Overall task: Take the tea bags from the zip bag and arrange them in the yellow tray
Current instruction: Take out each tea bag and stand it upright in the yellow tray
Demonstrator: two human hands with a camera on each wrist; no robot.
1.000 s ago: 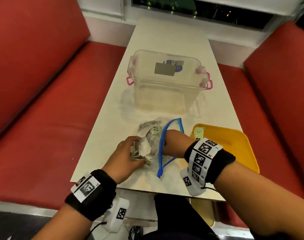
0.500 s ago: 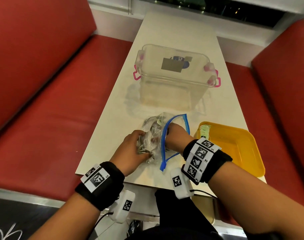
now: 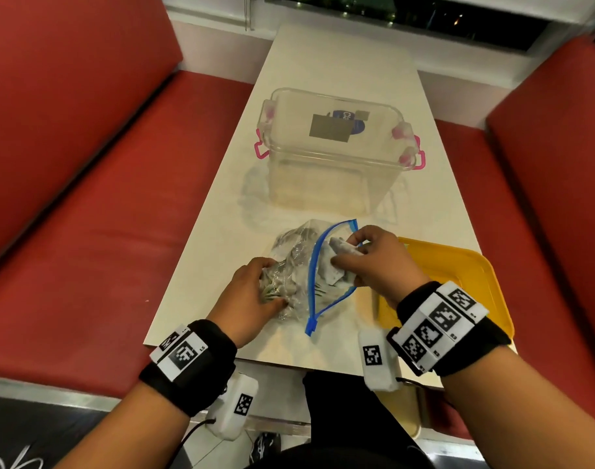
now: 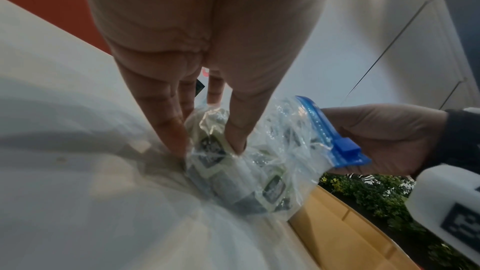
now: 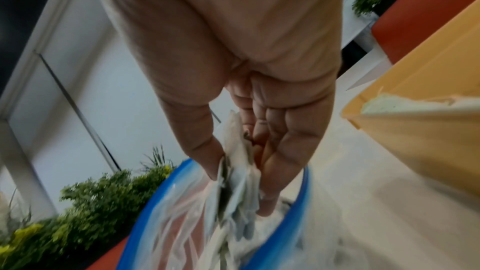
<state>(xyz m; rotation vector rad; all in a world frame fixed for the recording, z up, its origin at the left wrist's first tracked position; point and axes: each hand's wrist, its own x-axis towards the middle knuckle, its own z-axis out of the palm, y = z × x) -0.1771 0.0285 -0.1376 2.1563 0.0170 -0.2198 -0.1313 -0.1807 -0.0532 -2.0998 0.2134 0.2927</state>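
A clear zip bag [image 3: 297,265] with a blue zipper rim lies near the table's front edge, stuffed with tea bags. My left hand [image 3: 252,292] grips its closed end, thumb and fingers pinching the plastic [image 4: 215,147]. My right hand [image 3: 367,262] is at the bag's open mouth and pinches a bunch of pale tea bags [image 3: 341,252] between thumb and fingers [image 5: 233,174], half out of the blue rim [image 5: 155,202]. The yellow tray [image 3: 458,265] sits just right of the bag, with one tea bag [image 5: 405,103] leaning inside its near corner.
A clear plastic box [image 3: 336,154] with pink latches stands on the white table [image 3: 340,62] behind the bag. Red bench seats [image 3: 103,214] flank the table on both sides. A window ledge runs along the far end.
My right hand was deep inside the bag; it has drawn back to the mouth with tea bags pinched in it. The left hand still holds the bag's closed end.
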